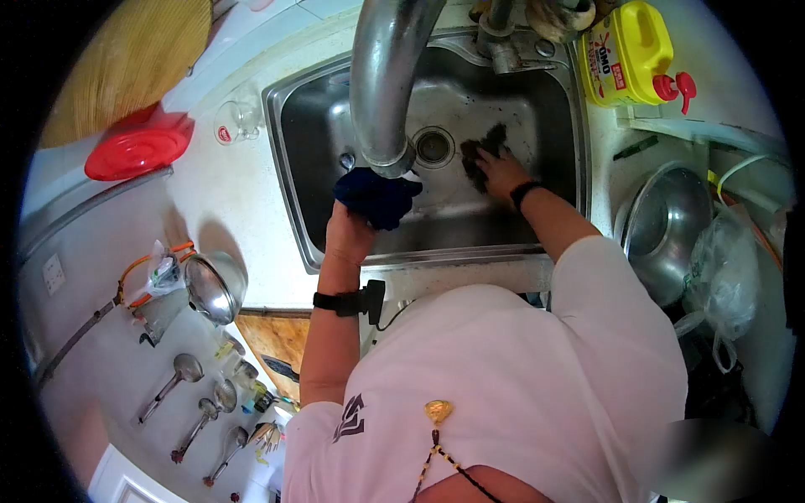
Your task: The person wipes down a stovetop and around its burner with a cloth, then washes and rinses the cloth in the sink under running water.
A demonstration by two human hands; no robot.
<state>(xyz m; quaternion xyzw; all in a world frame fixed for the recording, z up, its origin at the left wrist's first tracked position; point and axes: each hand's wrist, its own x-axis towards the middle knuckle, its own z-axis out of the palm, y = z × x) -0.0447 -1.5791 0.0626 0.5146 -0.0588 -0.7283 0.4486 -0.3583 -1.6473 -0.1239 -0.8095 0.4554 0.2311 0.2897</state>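
Note:
A dark blue cloth (377,197) is bunched in my left hand (349,231), just below the spout of the faucet (381,92), over the near left part of the steel sink (436,258). Its fingers are mostly hidden by the cloth. My right hand (505,174) reaches into the basin with its fingers pressed on a dark brown, ragged clump like a scrubbing rag (475,161). That clump lies on the sink floor, right of the drain (434,147). Dark specks dot the steel around it.
A yellow detergent jug (629,54) with a red pump stands at the back right. Left of the sink are a glass mug (237,122) and a red plastic lid or basin (140,149). Steel bowls (671,226) and a plastic bag (723,272) sit at right. Ladles (186,369) hang lower left.

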